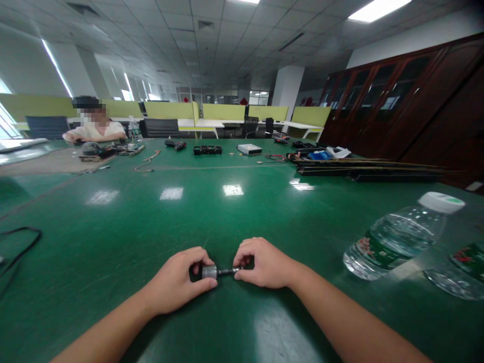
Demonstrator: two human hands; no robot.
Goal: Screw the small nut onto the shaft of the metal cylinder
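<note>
Between thumb and fingers, my left hand point(185, 275) grips a small silver metal cylinder point(209, 272), which looks like a small motor. A thin dark shaft point(225, 271) sticks out of it to the right. At the far end of that shaft, my right hand point(260, 263) pinches a small shiny metal piece point(236, 269), mostly covered by the fingertips. Both hands rest close to the green tabletop point(212, 212), near its front. The cylinder and shaft lie roughly level, in line from one hand to the other.
To the right stand a water bottle point(397, 242) and part of a second bottle point(465, 267). A black cable point(26, 231) lies at left. Along the far side are a black part point(207, 150), a white box point(249, 149) and dark rails point(340, 169). A person point(94, 123) sits far left.
</note>
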